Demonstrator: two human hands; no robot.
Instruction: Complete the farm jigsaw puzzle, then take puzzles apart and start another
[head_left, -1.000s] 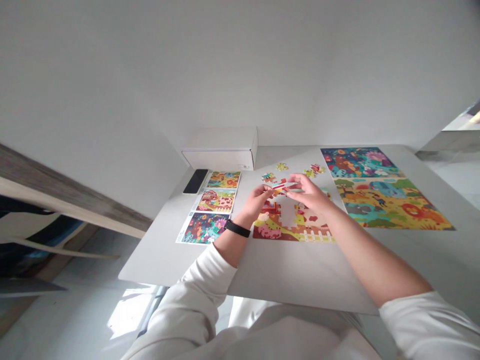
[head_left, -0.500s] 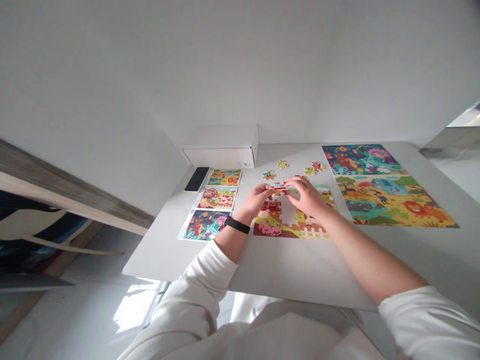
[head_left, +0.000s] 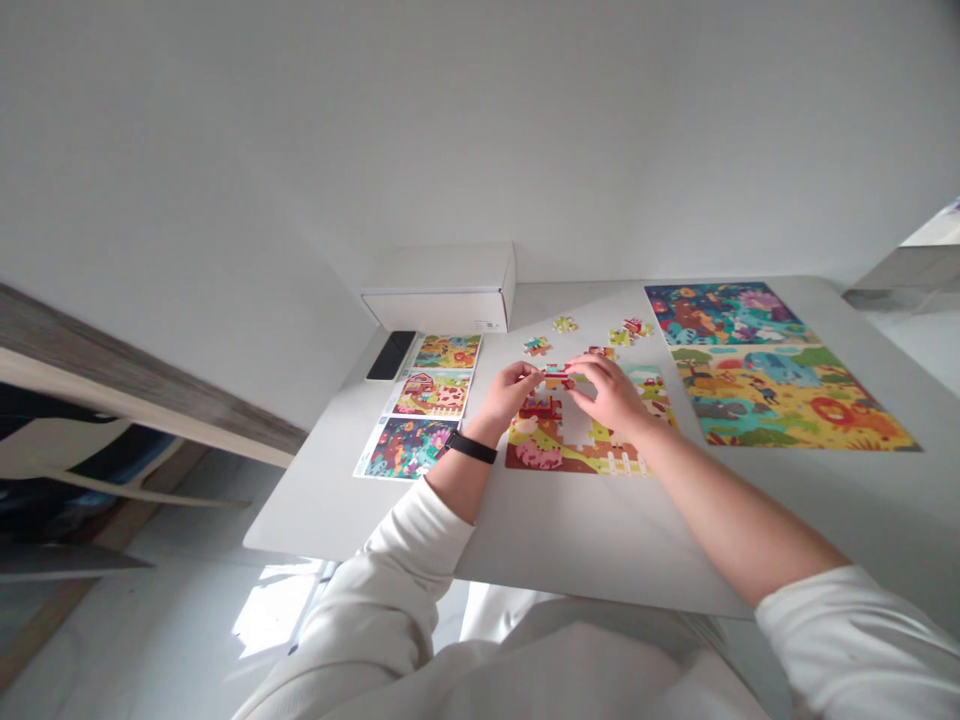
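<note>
1. Your view is bright, with soft daylight and only faint shadows beneath your right hand (head_left: 611, 395).
2. Below and left of your grip, sunlight glares on the floor (head_left: 274, 612).
3. Far left of your grip, the wooden board (head_left: 142, 395) looks stretched by edge distortion.

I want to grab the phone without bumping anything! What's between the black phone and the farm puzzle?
In the head view, three small printed picture cards, set in a column, lie between the black phone and the farm jigsaw puzzle.
</note>
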